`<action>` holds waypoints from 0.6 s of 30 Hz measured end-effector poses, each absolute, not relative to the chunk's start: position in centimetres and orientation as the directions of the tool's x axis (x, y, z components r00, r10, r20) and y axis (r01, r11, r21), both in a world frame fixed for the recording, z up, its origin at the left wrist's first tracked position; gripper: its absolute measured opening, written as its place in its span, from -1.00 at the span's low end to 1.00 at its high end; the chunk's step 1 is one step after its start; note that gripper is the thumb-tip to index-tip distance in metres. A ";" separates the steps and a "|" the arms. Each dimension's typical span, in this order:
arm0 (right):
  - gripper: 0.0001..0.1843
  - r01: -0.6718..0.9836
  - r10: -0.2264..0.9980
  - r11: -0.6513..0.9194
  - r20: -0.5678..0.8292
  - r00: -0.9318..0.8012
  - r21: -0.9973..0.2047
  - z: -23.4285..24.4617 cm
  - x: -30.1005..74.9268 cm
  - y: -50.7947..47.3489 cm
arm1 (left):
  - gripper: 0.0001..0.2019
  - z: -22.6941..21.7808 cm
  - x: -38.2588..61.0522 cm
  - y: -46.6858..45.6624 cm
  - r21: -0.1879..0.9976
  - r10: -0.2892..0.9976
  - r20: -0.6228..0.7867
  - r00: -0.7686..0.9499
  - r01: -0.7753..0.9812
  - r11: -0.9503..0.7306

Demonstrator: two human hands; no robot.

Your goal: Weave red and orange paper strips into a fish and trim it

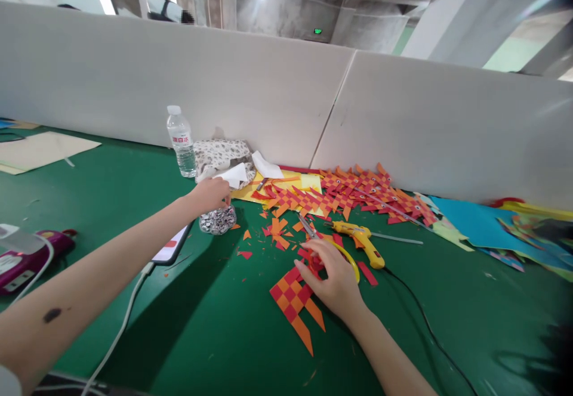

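My left hand (212,197) is closed, its fingertips pointing down at a small clear bag of black-and-white googly eyes (218,221). What they pinch, if anything, is hidden. My right hand (335,278) lies over a pair of scissors (352,257) with yellow handles, thumb and fingers apart; the blades stick out beyond the fingertips. Partly under that hand is a woven red-and-orange paper fish (290,296) with two pointed strips towards me. Beside it to the right lies a yellow hot glue gun (360,241) with a glue stick in its back.
More woven paper fish (367,190) and orange scraps (277,229) lie further back. A water bottle (181,142) stands by a patterned cloth pouch (221,154). A plugged-in phone (172,247) and a purple power strip (36,259) are left, blue paper (470,220) right. A grey partition (250,92) edges the table.
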State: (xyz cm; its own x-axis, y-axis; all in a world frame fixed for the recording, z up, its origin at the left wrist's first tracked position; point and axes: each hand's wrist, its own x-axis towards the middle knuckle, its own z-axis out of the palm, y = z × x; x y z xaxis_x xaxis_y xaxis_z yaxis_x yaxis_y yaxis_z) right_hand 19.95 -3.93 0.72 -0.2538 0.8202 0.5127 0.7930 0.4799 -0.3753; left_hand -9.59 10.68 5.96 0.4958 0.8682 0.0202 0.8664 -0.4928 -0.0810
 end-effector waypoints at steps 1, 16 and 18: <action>-0.70 0.792 0.817 0.484 0.518 -0.255 -0.373 0.7 20.0 -3.9 | -0.90 6.0 -9.3 10.9 -0.084 0.866 -0.012 0.501 0.862 -0.500; -0.71 0.762 0.753 0.547 0.601 -0.267 -0.346 0.5 19.8 -4.0 | -0.85 5.7 -8.2 12.7 -0.121 0.874 -0.246 0.419 0.881 -0.457; -0.72 0.760 0.757 0.543 0.601 -0.258 -0.358 0.5 19.8 -4.1 | -0.84 5.6 -8.4 12.6 -0.119 0.876 -0.236 0.422 0.882 -0.457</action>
